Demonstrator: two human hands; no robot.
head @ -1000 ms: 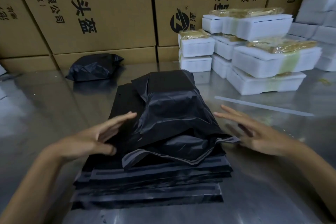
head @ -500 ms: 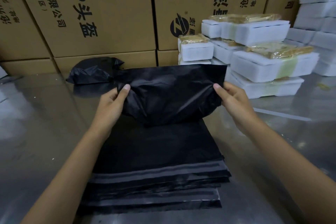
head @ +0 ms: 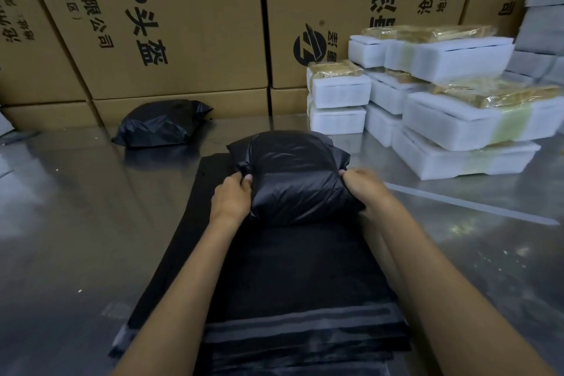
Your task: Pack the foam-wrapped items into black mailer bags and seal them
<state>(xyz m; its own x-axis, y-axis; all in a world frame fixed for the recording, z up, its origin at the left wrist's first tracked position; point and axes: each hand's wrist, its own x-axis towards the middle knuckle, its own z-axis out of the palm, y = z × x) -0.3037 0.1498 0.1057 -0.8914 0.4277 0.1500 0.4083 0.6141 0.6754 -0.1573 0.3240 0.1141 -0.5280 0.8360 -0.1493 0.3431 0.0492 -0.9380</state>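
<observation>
Both hands clamp a filled black plastic mailer bag on a stack of flat bags.

What is inside the bulging black plastic mailer bag [head: 297, 177] cannot be seen, and the fingertips of both hands are buried in its folds. The left hand [head: 232, 197] pinches the bag's left edge, fingers closed tight on the plastic; the right hand [head: 363, 189] is likewise shut on its right edge. The bag sits on the far end of a stack of flat black mailer bags [head: 293, 299] on the shiny metal table [head: 76, 238]. Far left lies a second stuffed black bag [head: 161, 123]. Far right, white foam-wrapped blocks [head: 451, 107] are piled, cut off by the frame edge, before tall brown cardboard cartons [head: 171, 18].
</observation>
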